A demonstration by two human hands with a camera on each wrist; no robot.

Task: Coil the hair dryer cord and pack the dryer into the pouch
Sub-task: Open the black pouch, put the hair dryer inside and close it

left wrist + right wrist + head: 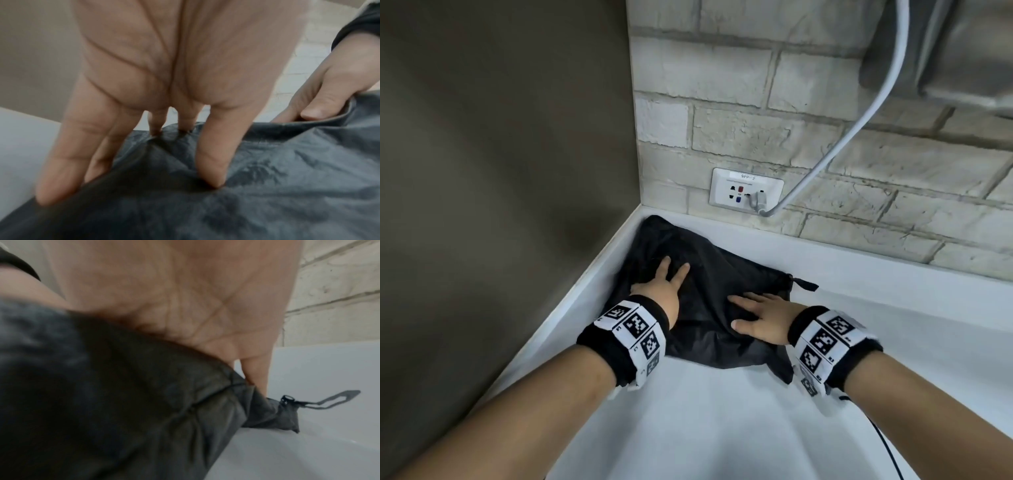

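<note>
outlet plate (745,191) label: read "9PP-2", at 12 o'clock on plate
smaller line beneath: too small to read
wristbands (635,334): square coded markers, digits unreadable

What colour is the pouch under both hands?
Black, slightly shiny fabric pouch; clearest in the head view.

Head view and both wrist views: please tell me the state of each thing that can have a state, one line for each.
pouch: lying on the white counter, bulging, wrinkled.
zipper pull: at the pouch's right end, lying on the counter.
left hand: open, fingers pressing on the pouch.
right hand: open, lying flat on the pouch.
wall socket: grey plug inserted on its right side.
hair dryer: not visible.
</note>
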